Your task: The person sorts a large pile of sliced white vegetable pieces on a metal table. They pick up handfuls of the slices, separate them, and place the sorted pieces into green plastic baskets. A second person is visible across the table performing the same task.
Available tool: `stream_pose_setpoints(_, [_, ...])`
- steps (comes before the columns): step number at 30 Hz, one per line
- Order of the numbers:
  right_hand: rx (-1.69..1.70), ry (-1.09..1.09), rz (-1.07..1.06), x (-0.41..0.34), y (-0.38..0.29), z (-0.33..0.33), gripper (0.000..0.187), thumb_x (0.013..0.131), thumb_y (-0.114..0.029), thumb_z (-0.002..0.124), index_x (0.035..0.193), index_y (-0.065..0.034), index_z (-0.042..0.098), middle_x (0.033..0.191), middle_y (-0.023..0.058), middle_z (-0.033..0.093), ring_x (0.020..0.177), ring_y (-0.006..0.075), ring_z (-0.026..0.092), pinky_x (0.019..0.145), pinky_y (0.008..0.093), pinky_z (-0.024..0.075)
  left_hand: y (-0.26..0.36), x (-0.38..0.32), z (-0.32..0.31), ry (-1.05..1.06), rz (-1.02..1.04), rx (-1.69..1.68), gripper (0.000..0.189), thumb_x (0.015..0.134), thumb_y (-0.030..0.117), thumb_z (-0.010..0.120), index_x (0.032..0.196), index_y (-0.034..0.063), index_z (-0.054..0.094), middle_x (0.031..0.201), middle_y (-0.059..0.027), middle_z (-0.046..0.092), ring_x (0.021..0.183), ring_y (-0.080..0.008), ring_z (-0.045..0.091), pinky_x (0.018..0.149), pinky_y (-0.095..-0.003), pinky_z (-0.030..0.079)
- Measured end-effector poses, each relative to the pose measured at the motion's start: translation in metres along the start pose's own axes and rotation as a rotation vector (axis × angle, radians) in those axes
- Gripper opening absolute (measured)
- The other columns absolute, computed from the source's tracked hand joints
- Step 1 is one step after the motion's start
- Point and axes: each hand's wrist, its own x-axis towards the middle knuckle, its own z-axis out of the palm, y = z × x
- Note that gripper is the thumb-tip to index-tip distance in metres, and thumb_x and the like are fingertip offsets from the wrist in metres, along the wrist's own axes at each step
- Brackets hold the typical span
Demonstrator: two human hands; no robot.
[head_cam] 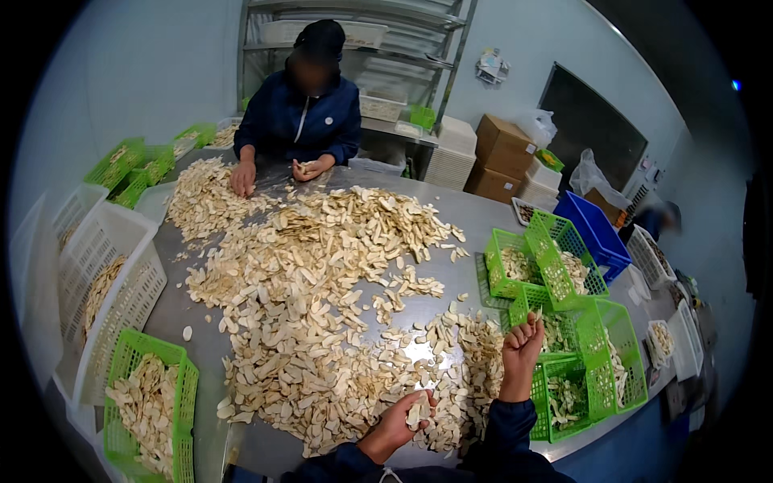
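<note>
A broad heap of pale dried slices (314, 338), probably of a root or mushroom, covers much of a metal table (483, 211). Low over the heap's near edge, my left hand (403, 421) is curled around a few slices (419, 412). My right hand (523, 339) is raised at the near side of the green baskets, its fingertips pinching a small slice (538, 314). Beyond that hand stand green plastic baskets (564, 368) and another green basket (513, 262), each with slices inside.
Across the table a person (302, 115) in a dark jacket handles slices. White crates (130, 284) and a green basket (187, 398) of slices line the left side. A blue crate (595, 235), cardboard boxes (504, 145) and a metal rack (356, 45) stand farther back.
</note>
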Motion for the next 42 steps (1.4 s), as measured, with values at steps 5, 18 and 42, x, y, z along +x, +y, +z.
stream_pose_setpoints(5, [-0.433, -0.015, 0.211, 0.003, 0.039, -0.010, 0.012, 0.096, -0.022, 0.053, 0.095, -0.0109, 0.057, 0.060, -0.0073, 0.032, 0.048, 0.0038, 0.027, 0.040, 0.0197, 0.0224, 0.002, -0.005, 0.010, 0.090, 0.000, 0.036, 0.031, 0.098, 0.028, 0.046, 0.116, 0.0057, 0.057, 0.098, -0.0053, 0.061, 0.082, -0.0183, 0.058, 0.062, -0.0274, 0.044])
stream_pose_setpoints(18, [-2.091, -0.965, -0.288, -0.025, 0.143, -0.013, 0.027, 0.082, -0.019, 0.064, 0.108, -0.0131, 0.067, 0.071, 0.0135, 0.065, 0.066, 0.0326, 0.063, 0.059, 0.0395, 0.0496, -0.001, 0.004, 0.001, 0.000, 0.022, 0.026, 0.030, 0.099, 0.029, 0.043, 0.117, 0.0072, 0.055, 0.099, -0.0061, 0.060, 0.083, -0.0174, 0.058, 0.058, -0.0263, 0.044])
stream_pose_setpoints(42, [-2.123, -0.857, -0.276, -0.028, 0.136, -0.016, 0.024, 0.079, -0.019, 0.066, 0.101, -0.0096, 0.068, 0.066, 0.0142, 0.063, 0.061, 0.0326, 0.063, 0.057, 0.0396, 0.0489, 0.001, 0.001, 0.003, -0.017, 0.032, 0.018, 0.032, 0.100, 0.028, 0.042, 0.120, 0.0048, 0.053, 0.099, -0.0067, 0.058, 0.081, -0.0178, 0.058, 0.059, -0.0275, 0.045])
